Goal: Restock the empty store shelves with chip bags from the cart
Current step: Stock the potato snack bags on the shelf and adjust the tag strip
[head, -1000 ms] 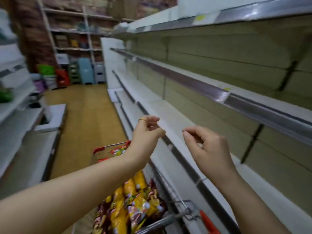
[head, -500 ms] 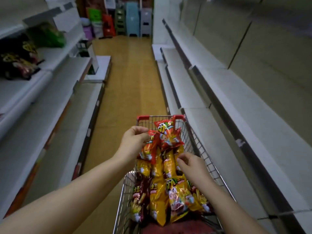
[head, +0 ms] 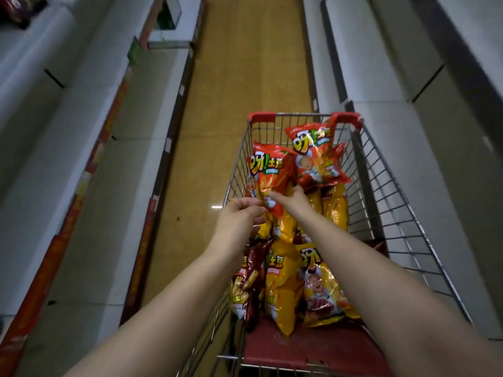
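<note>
Red chip bag (head: 268,170) upright; left grip (head: 239,219) and right grip (head: 295,201) pinch its bottom edge.

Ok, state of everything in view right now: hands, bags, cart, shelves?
Cart: loaded with bags.
Yellow bags: piled in it.
Far red bag: lying on top of them, untouched.
Near red bag: upright, held above them.
Left hand: pinches its lower edge.
Right hand: grips the same edge.
Right shelves: no stock in view.

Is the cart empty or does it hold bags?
Not empty: the cart holds many chip bags; the left hand and right hand grip a red bag.
</note>
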Demonstrator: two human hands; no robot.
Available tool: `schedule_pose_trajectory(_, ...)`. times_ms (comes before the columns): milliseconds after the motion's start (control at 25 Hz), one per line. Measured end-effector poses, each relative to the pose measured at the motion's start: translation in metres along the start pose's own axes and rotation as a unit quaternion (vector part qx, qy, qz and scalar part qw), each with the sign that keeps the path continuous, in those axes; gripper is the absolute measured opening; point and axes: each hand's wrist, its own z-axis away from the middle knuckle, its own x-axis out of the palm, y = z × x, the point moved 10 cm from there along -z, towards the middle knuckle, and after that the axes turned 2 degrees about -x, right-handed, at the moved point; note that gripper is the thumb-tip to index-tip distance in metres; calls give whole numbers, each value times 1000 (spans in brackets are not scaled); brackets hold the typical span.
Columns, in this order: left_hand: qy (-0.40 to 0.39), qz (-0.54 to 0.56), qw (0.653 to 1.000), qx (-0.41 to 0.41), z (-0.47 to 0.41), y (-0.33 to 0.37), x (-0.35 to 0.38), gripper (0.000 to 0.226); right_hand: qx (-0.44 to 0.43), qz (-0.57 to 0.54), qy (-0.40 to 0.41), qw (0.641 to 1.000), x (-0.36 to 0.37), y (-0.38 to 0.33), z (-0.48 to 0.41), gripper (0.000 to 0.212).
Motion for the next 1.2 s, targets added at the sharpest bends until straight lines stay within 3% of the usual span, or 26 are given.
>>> schedule_pose_trajectory(120,2,-12,1000,-1,-14,-14,-4,7,49,-36,-1,998,27,19,-39,100)
schedule_pose_trajectory(200,-1,-24,1000,6,-18,-16,-6,6,56,-33,14,998,39,24,-56,100)
schedule_pose_trajectory(360,-7,-35,999,8,-14,-17,-6,6,62,6,74,995,35,25,-61,76)
schedule_pose_trajectory(600,-21,-27,999,10,9,-8,-5,8,1,26,82,996,-14,20,-7,52)
schedule_pose_trajectory(760,-29,-46,998,16,31,7,8,22,-15,-126,66,990,-77,27,70,48)
schedule_pose_trajectory(920,-66,-83,991,77,67,45,42,51,-89,-262,35,960,-136,-20,163,20)
schedule_pose_trajectory(1040,-124,-53,982,134,105,83,66,76,-154,-276,30,948,-171,-66,236,34)
schedule_pose_trajectory(1200,-295,-31,939,174,185,128,109,47,-219,-271,99,932,-225,-99,337,24)
